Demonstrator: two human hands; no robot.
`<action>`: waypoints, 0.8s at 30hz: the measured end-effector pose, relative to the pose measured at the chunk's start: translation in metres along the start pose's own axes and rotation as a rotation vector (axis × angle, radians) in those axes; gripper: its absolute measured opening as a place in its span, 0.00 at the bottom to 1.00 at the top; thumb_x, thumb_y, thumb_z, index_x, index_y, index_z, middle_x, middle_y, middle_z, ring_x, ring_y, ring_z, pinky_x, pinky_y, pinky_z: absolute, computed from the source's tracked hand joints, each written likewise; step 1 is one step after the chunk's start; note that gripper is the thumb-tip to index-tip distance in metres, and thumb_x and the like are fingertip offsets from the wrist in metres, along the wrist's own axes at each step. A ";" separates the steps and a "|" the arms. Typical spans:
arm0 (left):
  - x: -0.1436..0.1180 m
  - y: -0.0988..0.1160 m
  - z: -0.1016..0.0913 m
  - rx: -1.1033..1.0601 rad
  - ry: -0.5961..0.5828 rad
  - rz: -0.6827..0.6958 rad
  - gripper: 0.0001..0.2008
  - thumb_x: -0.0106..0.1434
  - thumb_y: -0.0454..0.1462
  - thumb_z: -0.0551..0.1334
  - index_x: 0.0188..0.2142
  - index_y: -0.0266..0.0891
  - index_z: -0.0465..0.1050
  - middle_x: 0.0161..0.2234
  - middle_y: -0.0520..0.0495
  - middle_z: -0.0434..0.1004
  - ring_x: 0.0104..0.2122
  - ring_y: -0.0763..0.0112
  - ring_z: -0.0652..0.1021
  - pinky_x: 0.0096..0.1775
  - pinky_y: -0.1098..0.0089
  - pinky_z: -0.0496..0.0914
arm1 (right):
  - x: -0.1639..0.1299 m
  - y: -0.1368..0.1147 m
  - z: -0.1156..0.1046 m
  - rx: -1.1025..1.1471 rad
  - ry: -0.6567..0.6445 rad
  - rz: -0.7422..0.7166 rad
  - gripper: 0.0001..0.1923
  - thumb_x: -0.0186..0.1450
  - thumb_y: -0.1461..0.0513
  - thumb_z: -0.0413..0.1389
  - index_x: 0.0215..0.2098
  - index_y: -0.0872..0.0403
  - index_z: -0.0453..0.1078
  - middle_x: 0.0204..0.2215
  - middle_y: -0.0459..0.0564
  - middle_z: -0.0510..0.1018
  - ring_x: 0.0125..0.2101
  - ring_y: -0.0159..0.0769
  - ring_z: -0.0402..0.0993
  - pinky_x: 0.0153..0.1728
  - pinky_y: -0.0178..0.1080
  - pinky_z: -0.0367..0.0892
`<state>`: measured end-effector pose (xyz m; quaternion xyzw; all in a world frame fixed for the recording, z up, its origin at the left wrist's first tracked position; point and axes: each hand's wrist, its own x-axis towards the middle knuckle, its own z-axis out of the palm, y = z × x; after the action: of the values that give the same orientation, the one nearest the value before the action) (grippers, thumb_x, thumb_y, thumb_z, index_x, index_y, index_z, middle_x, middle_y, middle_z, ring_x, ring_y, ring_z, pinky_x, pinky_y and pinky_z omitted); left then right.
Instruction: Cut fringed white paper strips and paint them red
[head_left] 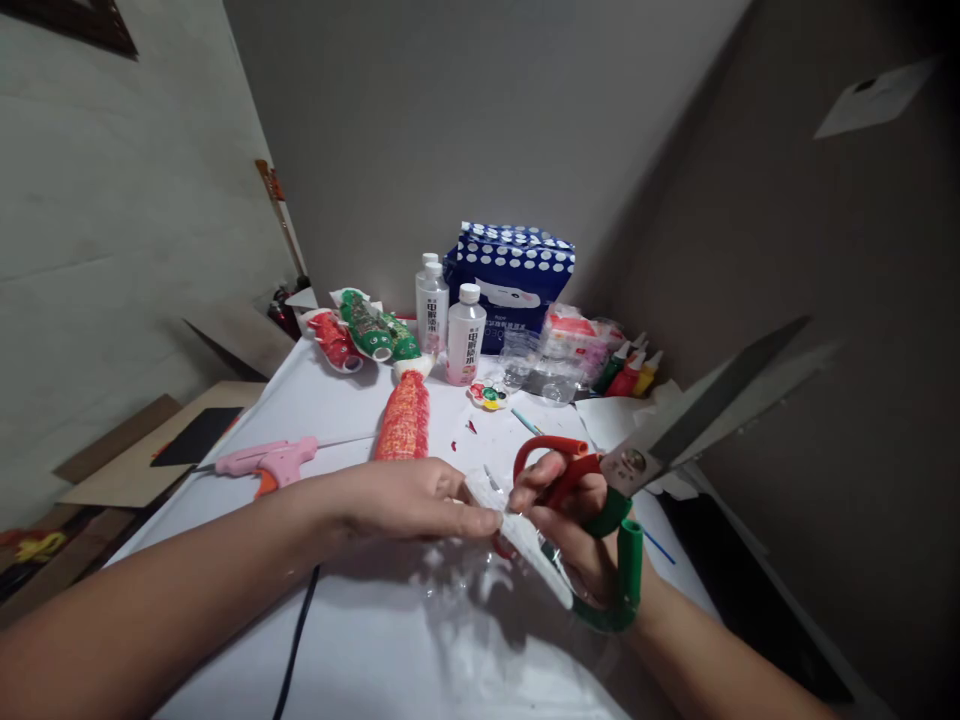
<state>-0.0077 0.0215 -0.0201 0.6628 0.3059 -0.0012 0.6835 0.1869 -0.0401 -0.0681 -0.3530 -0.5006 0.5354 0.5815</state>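
Observation:
My left hand point(427, 500) is closed on a thin white strip point(544, 560) with clear, shiny plastic about it, pinched between thumb and fingers. My right hand point(574, 525) is closed on a pair of large scissors point(634, 455) with one red and one green handle. The scissor blades point up and to the right, away from the strip. Fingertips of my right hand also touch the strip near my left thumb. Just beyond my left hand lies a red and orange painted fish-shaped piece point(403, 420) with a white end.
A pink glue gun point(266, 458) lies on the white table at left. Red and green fish crafts point(367, 325), labelled bottles point(466, 335), a blue bag point(514, 280), a paint palette point(489, 395) and paint bottles point(628, 372) stand farther back. A black cord point(300, 630) crosses the front.

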 end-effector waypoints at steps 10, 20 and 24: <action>0.004 -0.001 0.000 -0.132 0.268 0.073 0.17 0.56 0.48 0.66 0.27 0.34 0.71 0.12 0.62 0.52 0.14 0.82 0.50 0.18 0.75 0.43 | 0.005 -0.002 0.002 -0.106 0.075 0.098 0.09 0.57 0.59 0.64 0.34 0.53 0.70 0.30 0.48 0.79 0.21 0.31 0.72 0.18 0.32 0.67; -0.003 0.003 0.003 0.246 0.852 0.446 0.17 0.60 0.41 0.60 0.19 0.37 0.61 0.18 0.58 0.54 0.19 0.79 0.57 0.21 0.76 0.52 | 0.012 0.005 -0.003 -0.080 -0.048 0.233 0.17 0.57 0.56 0.66 0.30 0.52 0.60 0.15 0.35 0.65 0.14 0.27 0.63 0.18 0.33 0.64; -0.005 0.002 0.007 0.354 0.907 0.570 0.18 0.61 0.38 0.59 0.18 0.38 0.57 0.18 0.58 0.51 0.19 0.79 0.55 0.21 0.75 0.52 | 0.010 0.003 -0.005 -0.210 -0.070 0.110 0.18 0.62 0.50 0.59 0.28 0.53 0.61 0.15 0.40 0.69 0.15 0.28 0.65 0.18 0.32 0.59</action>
<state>-0.0082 0.0133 -0.0160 0.7580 0.3731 0.4169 0.3352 0.1901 -0.0295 -0.0699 -0.4200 -0.5540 0.5229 0.4933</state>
